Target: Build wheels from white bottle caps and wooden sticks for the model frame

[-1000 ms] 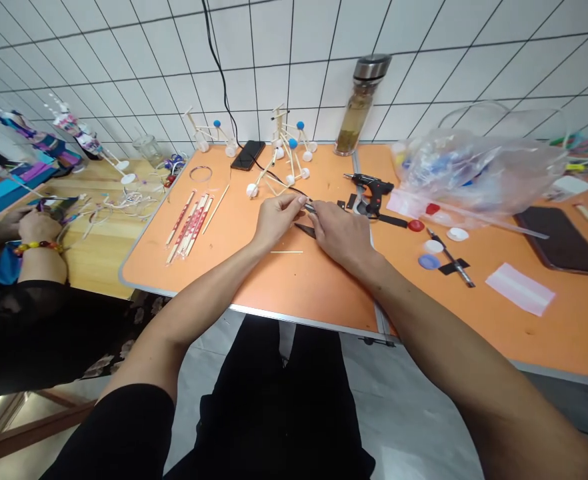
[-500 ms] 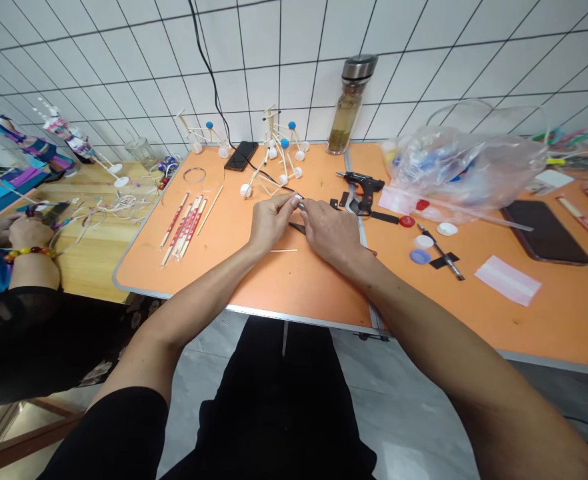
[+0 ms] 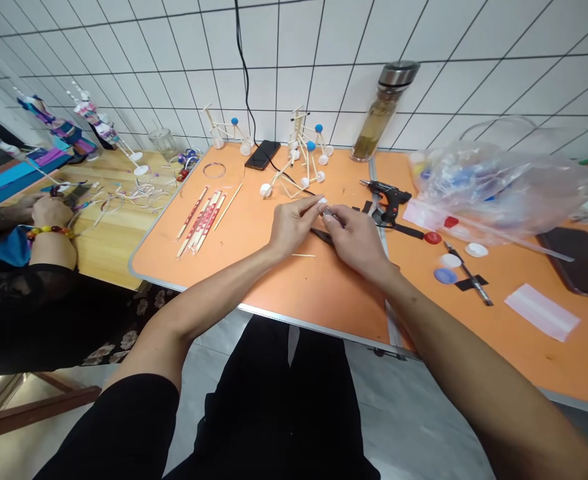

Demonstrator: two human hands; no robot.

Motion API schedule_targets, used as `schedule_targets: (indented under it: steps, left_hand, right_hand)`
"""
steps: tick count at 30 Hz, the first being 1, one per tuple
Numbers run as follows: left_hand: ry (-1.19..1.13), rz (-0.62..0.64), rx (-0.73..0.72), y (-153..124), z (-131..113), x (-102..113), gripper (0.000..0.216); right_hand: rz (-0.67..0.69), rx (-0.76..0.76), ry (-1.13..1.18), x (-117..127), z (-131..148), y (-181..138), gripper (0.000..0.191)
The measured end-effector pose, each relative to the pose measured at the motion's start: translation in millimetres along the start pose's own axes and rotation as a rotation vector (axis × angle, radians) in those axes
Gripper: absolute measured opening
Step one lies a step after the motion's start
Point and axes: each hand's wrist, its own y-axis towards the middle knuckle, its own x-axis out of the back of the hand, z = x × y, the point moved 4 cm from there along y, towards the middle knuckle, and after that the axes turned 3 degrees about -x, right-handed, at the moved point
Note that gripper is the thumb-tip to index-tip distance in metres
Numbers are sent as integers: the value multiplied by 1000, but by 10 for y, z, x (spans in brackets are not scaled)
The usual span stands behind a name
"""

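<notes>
My left hand (image 3: 294,228) is closed, pinching a small white cap (image 3: 323,201) between thumb and fingertips above the orange table. Right against it, my right hand (image 3: 358,241) is closed around a slim greyish thing that meets the cap; the fingers hide most of it. A dark pointed tool (image 3: 321,235) shows below the right fingers, its other end covered by that hand. One short thin wooden stick (image 3: 304,255) lies on the table just below my hands. Beyond them stands a model of sticks with white wheels and blue balls (image 3: 299,160).
To the right lie a black glue gun (image 3: 388,197), a craft knife (image 3: 469,273), loose caps (image 3: 445,275) and a plastic bag (image 3: 504,183). Wrapped chopsticks (image 3: 203,223) lie left, a glass tea bottle (image 3: 381,117) behind. Another person's hands (image 3: 44,208) work at the wooden table on the left.
The view has swung left, so the whole scene sits further right. Both hands stay together at the white cap, and the right fingers have shifted slightly around the slim thing.
</notes>
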Motion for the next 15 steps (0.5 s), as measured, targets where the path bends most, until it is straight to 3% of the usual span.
schedule_targets:
  steps: [2,4,6,7,9,12,14,15]
  left_hand:
    - [-32,41,-30,-20,-29,0,21]
    - [-65,47,-41,-25,-45,6,23]
    - [-89,37,-29,-20,-39,10,24]
    - [-94,37,-17,-17,-31,9,25]
    - [-79,45,8,-15,-8,9,28]
    - [-16,80,12,-21,15,12,28]
    - [28,110,-4,-26,25,9,27]
    - [44,117,-12,-29,29,8,28]
  right_hand:
    - [220,-189,419,35,-49,38,30]
    - [481,-343,685,39,-47,38,32]
    - [539,-378,756,56,-41,43,34]
    - [495,-358,719,55,-50,49,33]
    - [308,-244,484,36,-70,50,33]
    - [-16,12,-193,-25,-24,-20,32]
    - [-81,88,-560,-94,4,-75,36]
    - [-82,96,-638,-109,6,-86,38]
